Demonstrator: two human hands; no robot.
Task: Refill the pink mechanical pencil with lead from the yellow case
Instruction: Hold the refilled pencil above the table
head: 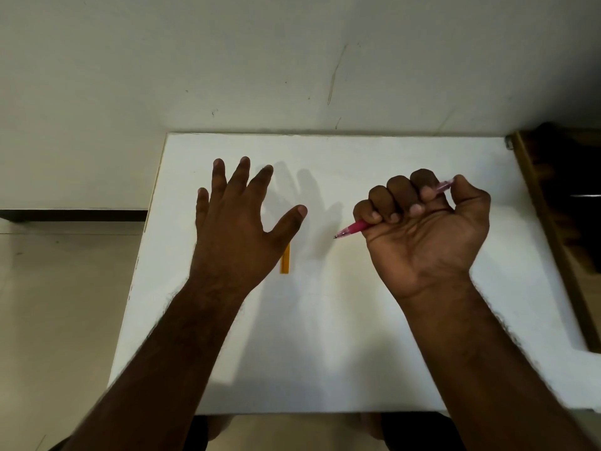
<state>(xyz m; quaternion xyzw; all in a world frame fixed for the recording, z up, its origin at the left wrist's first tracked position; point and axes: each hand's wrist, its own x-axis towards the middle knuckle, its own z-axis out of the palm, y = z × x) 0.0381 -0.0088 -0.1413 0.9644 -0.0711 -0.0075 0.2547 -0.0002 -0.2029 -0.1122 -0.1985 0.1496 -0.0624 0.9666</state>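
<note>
My right hand [422, 222] is turned palm up with its fingers curled round the pink mechanical pencil [353, 228]. The pencil's tip points left and its clear pink end sticks out by the thumb. My left hand [237, 222] hovers over the white table [325, 336] palm down, fingers spread and straight, holding nothing. The yellow lead case [285, 260] lies flat on the table just under the left hand's thumb side, partly hidden by that hand.
The table stands against a pale wall. A dark wooden frame [553, 222] runs along its right edge. Tiled floor shows past the left edge.
</note>
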